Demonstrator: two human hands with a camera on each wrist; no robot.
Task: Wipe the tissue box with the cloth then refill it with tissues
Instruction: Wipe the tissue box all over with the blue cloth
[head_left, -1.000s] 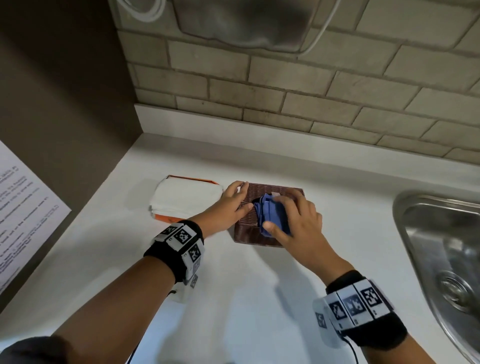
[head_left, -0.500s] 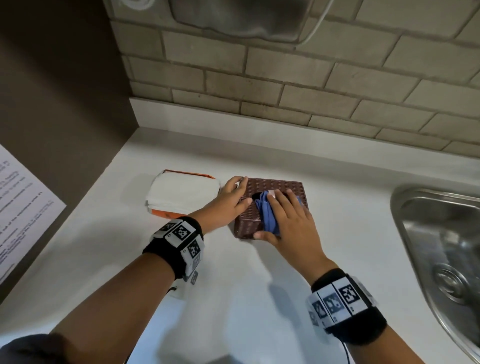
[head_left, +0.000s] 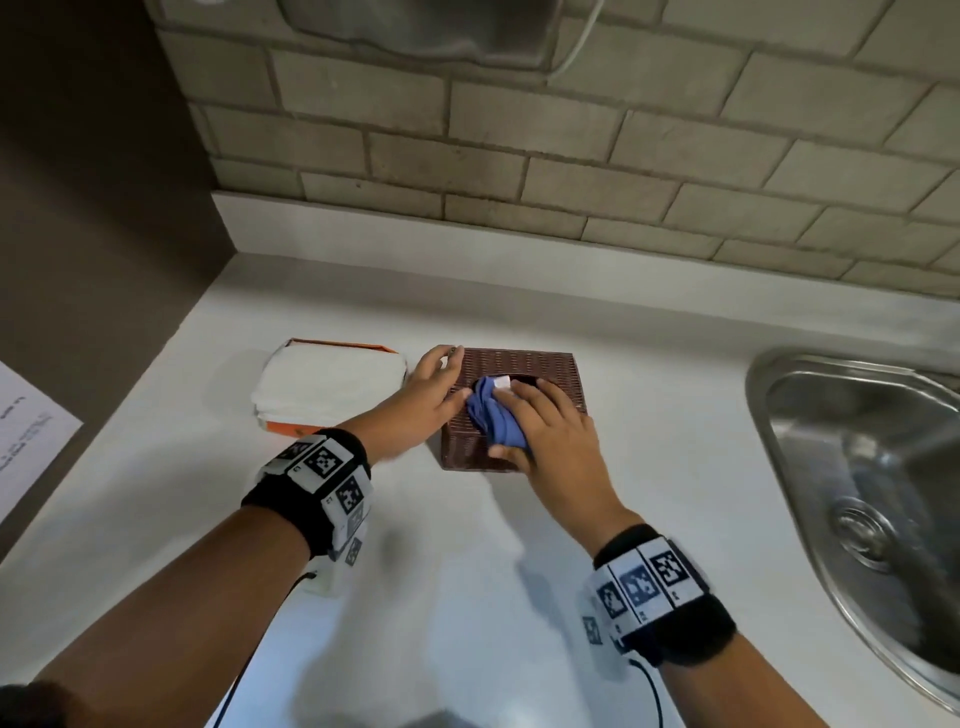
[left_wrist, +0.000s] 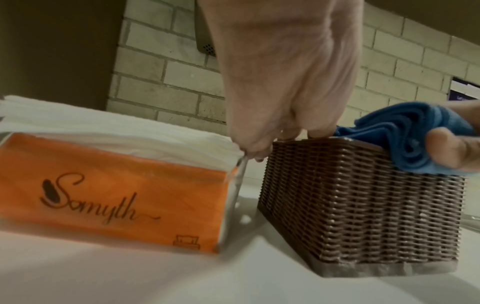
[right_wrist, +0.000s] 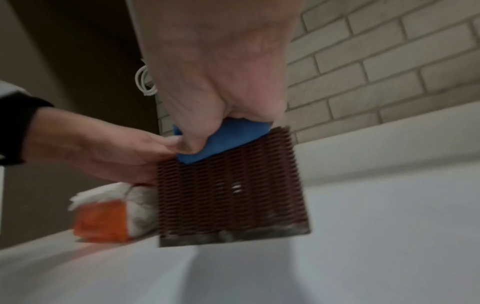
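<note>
The square brown woven tissue box stands on the white smooth counter, just beside the orange pack of white tissues. It is steadied by the left hand, whose straight fingers rest on its top edge. The crumpled blue soft cloth is gripped by the right hand and pressed on the top. For a good wipe, the ribbed weave should be followed with firm pressure, since dust is probably kept in its grooves.
</note>
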